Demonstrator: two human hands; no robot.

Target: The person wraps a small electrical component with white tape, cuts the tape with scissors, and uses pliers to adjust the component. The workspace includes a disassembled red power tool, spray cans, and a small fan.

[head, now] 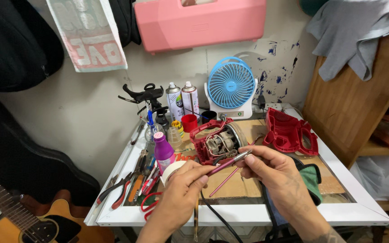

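Pink-handled and slim, a small brush point(228, 163) is held between both hands above the middle of the white-framed table point(248, 215). Its handle end is pinched narrowly by the thumb and fingers of the left hand point(183, 189), while its metal ferrule is gripped near the tip by the fingertips of the right hand point(271, 173). The brush is thus supported at two places and kept slightly tilted, tip upward toward the right, just in front of the opened red motor housing point(217, 141). That housing is laid on a sheet of cardboard point(235, 186), its windings exposed toward the wearer, presumably so the inside can be reached from above. Its detached red cover point(289, 132) is set apart to the right, near a green cloth point(312, 177) that is partly hidden by the right wrist. A second thin pink stick point(223, 182) lies on the cardboard beneath the hands.

Along the left edge of the table, pliers point(120, 189) and other hand tools are lined up within reach. A purple bottle point(163, 150) and a roll of tape point(172, 170) stand just beside the left hand. At the back, two spray cans point(182, 100), a red cup point(188, 122) and a blue fan point(230, 85) are kept against the wall. An acoustic guitar point(32, 216) leans at the lower left.
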